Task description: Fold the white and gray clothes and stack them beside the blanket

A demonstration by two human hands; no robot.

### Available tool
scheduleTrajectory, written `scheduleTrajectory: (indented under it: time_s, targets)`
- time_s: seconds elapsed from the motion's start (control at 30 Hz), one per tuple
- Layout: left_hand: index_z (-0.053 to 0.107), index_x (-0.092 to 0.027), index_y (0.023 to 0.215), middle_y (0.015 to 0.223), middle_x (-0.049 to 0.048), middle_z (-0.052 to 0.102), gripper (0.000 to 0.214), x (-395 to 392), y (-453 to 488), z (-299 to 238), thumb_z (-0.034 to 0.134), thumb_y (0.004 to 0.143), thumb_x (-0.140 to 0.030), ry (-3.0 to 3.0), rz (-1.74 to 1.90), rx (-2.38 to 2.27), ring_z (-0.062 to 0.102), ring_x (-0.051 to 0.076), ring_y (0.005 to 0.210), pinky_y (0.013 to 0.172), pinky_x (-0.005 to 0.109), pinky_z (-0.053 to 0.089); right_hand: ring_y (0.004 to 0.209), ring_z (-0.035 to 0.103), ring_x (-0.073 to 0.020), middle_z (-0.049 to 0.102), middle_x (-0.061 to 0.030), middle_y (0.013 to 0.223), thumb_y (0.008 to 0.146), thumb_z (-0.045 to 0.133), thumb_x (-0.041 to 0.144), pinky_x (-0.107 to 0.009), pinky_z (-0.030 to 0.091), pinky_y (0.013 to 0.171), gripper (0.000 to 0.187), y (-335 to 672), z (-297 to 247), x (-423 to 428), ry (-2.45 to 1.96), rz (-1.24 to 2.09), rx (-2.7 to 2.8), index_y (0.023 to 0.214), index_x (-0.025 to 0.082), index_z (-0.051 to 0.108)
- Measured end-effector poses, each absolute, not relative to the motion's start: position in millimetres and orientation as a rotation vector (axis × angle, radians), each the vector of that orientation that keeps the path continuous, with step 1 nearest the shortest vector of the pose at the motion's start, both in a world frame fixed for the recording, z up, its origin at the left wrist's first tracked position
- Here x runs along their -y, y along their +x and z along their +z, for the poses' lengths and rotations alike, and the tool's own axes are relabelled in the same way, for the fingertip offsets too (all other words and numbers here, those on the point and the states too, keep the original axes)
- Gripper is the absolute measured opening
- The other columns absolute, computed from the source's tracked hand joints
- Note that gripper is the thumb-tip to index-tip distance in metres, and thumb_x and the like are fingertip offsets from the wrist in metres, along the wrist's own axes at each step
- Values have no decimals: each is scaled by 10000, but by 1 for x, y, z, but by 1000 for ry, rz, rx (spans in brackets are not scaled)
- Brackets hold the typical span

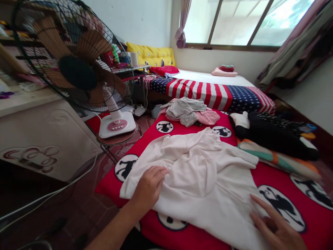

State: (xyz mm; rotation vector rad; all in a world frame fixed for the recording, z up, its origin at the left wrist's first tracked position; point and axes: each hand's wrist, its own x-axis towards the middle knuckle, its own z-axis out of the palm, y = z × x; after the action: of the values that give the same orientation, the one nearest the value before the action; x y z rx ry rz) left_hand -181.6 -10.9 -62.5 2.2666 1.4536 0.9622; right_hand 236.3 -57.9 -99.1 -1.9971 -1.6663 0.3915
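Pale pink garment [192, 180] could rumple further at centre frame if we drag it unevenly with our open left hand [148, 187] and open right hand [275, 225].

The head camera looks forward and down, close above a pale garment [192, 180].

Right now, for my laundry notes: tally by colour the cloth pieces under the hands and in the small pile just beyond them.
Cream garment: 1
Grey garment: 1
Pink garment: 1
Total: 3
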Motion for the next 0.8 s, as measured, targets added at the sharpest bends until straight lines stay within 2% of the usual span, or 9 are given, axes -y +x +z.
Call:
scheduleTrajectory:
  time_s: [0.17, 0.3, 0.37, 0.53, 0.63, 0.8]
  targets:
    - [526, -158, 1299, 1270, 128, 573, 482, -17, -189, -75, 586, 824, -213, 2270, 709, -1714, 513, 280, 1168, 1002, 451, 425, 481, 573, -167, 637, 16, 660, 739, 568, 559, -300, 496, 497, 595, 225, -98, 55, -2044, 327, 1671, 1252, 258, 579]
    - [467, -142, 1359, 1299, 147, 558, 692, -22, -187, -75, 700, 731, -318, 2258, 596, -1811, 506, 305, 1185, 1004, 440, 412, 555, 567, -151, 653, -30, 902, 749, 558, 518, -305, 496, 553, 531, 219, -99, 55, -1990, 229, 1684, 1203, 244, 597]
    - [505, -146, 1330, 1236, 141, 605, 686, -22, -185, -72, 718, 708, -340, 2246, 545, -1856, 537, 310, 1140, 985, 435, 415, 589, 562, -150, 638, -33, 937, 764, 553, 483, -312, 500, 601, 477, 215, -98, 54, -1977, 201, 1695, 1170, 238, 608]
    - [695, -236, 1035, 991, 44, 725, 371, -19, -190, -64, 634, 762, -479, 2098, 425, -1810, 651, 262, 931, 834, 330, 468, 730, 583, -195, 605, -48, 840, 822, 524, 387, -324, 485, 693, 215, 203, -92, 56, -1971, 153, 1712, 861, 207, 635]
    - [715, -253, 953, 903, 18, 740, 394, -18, -206, -62, 584, 756, -567, 1978, 387, -1809, 673, 255, 859, 753, 296, 478, 820, 601, -207, 616, -62, 923, 859, 485, 297, -319, 482, 733, 140, 193, -83, 58, -1942, 137, 1712, 865, 212, 596]
    - [703, -316, 940, 738, -37, 724, 463, -22, -243, -69, 584, 675, -676, 1855, 277, -1959, 675, 300, 784, 701, 385, 499, 843, 623, -202, 635, -47, 946, 841, 462, 166, -311, 493, 768, 169, 166, -68, 51, -1937, 117, 1718, 888, 227, 613]
